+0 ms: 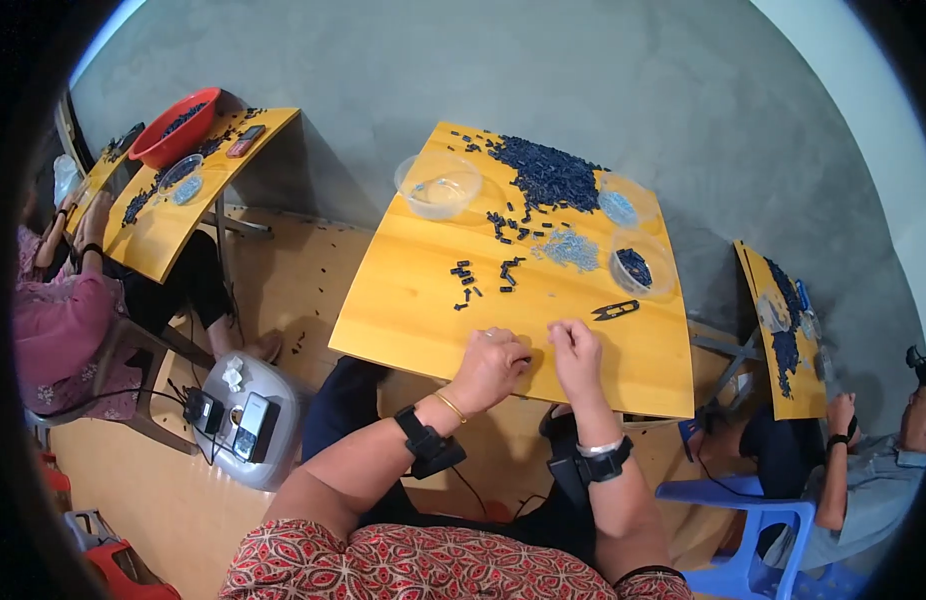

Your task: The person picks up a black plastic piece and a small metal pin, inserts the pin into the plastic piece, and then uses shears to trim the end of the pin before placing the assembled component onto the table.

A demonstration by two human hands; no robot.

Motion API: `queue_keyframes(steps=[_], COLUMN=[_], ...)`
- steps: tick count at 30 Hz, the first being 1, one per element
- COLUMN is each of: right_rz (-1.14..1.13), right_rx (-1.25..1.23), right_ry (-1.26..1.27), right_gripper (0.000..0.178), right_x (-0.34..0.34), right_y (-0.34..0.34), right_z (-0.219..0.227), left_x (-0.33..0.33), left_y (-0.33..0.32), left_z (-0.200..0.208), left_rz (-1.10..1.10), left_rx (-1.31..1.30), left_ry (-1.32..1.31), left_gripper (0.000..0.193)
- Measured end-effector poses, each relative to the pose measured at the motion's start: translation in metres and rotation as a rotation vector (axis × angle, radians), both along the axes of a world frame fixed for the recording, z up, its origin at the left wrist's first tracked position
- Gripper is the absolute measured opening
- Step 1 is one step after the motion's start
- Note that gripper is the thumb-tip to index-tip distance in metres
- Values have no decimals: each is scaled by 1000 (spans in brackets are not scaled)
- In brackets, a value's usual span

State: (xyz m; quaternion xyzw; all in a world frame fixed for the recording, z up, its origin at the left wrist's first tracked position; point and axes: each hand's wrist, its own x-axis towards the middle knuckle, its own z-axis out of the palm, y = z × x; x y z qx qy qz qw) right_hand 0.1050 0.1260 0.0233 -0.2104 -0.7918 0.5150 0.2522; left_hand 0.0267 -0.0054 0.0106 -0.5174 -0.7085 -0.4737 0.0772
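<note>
My left hand [490, 366] is closed near the front edge of the yellow table, with a small dark piece [524, 360] showing at its fingertips. Just to its right, my right hand [577, 358] is also closed, its fingers pressed together; whatever they hold is too small to make out. Beyond both hands lie several loose black plastic pieces [466, 281]. A small heap of pale grey-blue parts [569, 250] sits farther off, below a large pile of black pieces [550, 172]. Black thread snips [616, 310] rest to the right of my right hand.
A clear bowl [439, 186] stands at the far left of the table [393, 290]. On the right are a bowl of black pieces [635, 267] and a tub of pale parts [619, 207]. Other people work at tables on both sides. A grey stool [245, 420] holds a phone.
</note>
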Motion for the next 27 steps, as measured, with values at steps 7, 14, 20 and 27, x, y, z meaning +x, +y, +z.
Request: queue_keyframes(steps=[7,14,20,27], right_rz=[-92,-52,-34,-78], right_rx=[636,615,711,786], right_ry=[34,11,21,-67], right_gripper=[12,13,9,13], right_x=[-33,-34,-34,-33], right_y=[-12,-10,-12,-14], right_z=[-19,-22,-19,-21], left_x=[2,5,2,3], left_y=[1,2,5,4], left_z=[-7,-8,-15,-15], left_rz=[15,30,60,72], left_rx=[-44,-26,-2,10], left_ry=[3,-53,-41,-32], left_gripper=[5,5,8,8])
